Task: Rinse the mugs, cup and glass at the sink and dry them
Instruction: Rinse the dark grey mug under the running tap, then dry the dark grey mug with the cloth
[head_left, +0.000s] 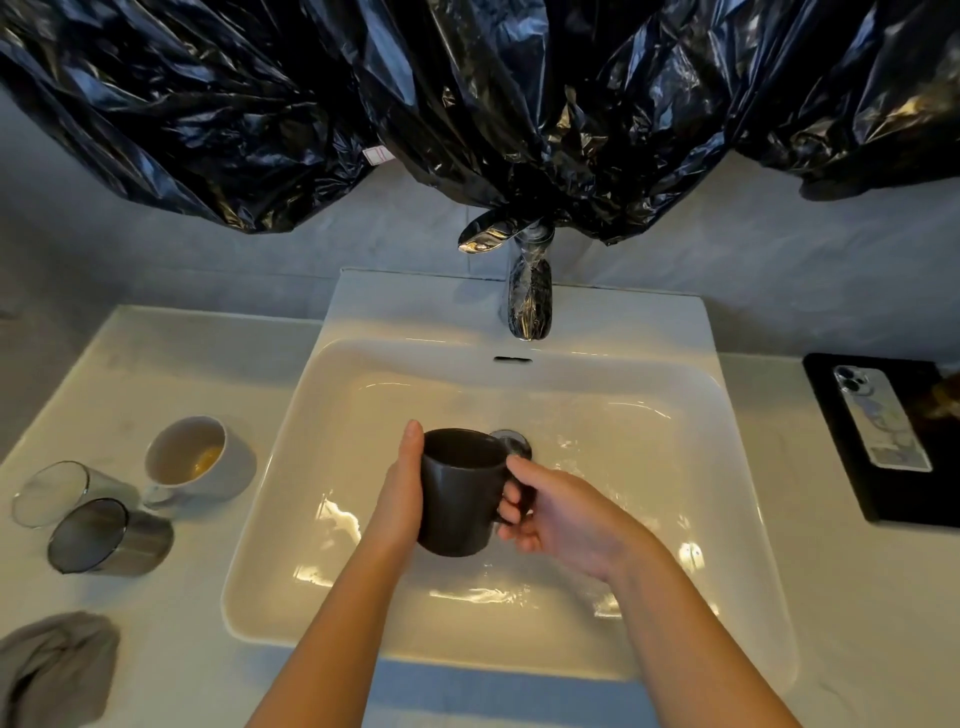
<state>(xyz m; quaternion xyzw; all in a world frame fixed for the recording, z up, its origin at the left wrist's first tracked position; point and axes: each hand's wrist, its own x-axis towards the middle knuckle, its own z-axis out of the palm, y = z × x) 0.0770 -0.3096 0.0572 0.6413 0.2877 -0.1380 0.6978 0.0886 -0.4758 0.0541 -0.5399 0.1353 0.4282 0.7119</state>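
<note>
Mug-rinsing step, seen from above the sink (649, 374). The dark mug (460, 493) hangs upright over the middle of the basin, just in front of the drain (514, 441) and touching neither. Both hands are clamped on it. The right hand (566, 512) has its fingers hooked through the handle. The left hand (400, 488) cups the opposite wall with the thumb up by the rim, and its fingers pass out of sight round the mug.

No stream shows at the tap (529, 301), which is wrapped in black plastic at the sink's back edge, though the basin floor glistens wet.

On the counter (779, 571) to the left of the sink stand a white mug (200, 462), stained yellow inside, and, nearer the left edge, a glass (52, 493) and a grey cup (109, 538), both lying tipped on their sides. A cloth (57, 660) lies bunched at the near-left corner. A phone (883, 418) rests by the right edge.

By this layout the dark mug is probably the first piece handled. Whether it awaits water or drying cannot be told. Rinsing calls for carrying it back under the spout and freeing one hand for the lever. Drying calls for a reach to the cloth.
</note>
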